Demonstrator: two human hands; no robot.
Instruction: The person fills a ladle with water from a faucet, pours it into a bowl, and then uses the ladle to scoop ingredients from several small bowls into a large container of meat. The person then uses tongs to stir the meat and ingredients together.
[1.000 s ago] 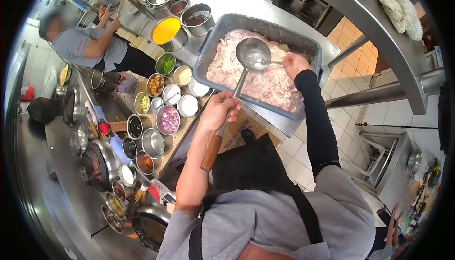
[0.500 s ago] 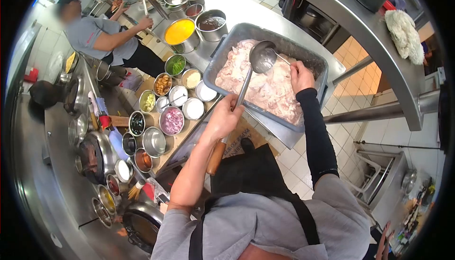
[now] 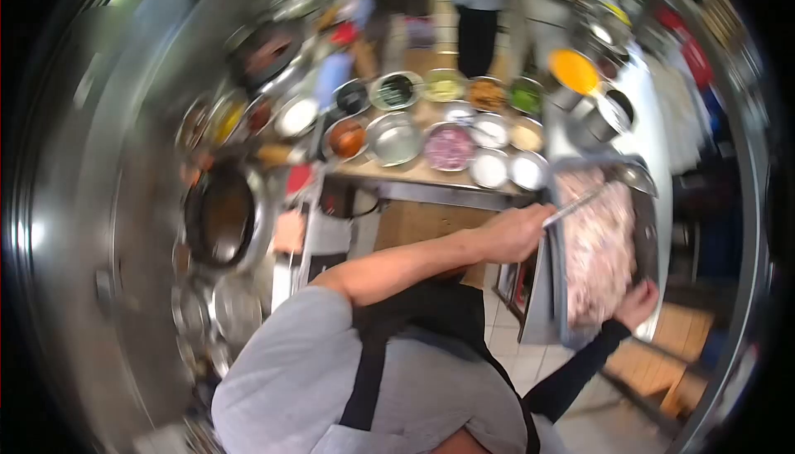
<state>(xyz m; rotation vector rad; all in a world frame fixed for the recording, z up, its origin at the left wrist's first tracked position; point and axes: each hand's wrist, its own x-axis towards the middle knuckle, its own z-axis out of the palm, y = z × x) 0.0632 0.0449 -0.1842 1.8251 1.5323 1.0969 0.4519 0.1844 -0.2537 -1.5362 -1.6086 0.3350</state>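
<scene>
My left hand (image 3: 523, 232) grips the handle of a metal ladle (image 3: 636, 179). The ladle's bowl is at the far end of a grey plastic tub (image 3: 558, 276). Pale raw meat (image 3: 595, 263), perhaps chicken, lies in the tub. My right hand (image 3: 638, 305), below a black sleeve, is at the tub's near right corner. Its fingers look curled, but motion blur hides whether they hold the rim or a small utensil.
Bowls of chopped red onion (image 3: 450, 147), green onion (image 3: 525, 95) and white powder (image 3: 489, 169) stand beyond my left arm. A pot of orange liquid (image 3: 574, 71) is behind the tub. Another person (image 3: 479, 19) stands across. A dark wok (image 3: 222, 214) is at left.
The view has swung left, so the tub now appears at the right. The ladle's bowl has shifted from over the meat to the tub's far end. My right hand has come away from the ladle.
</scene>
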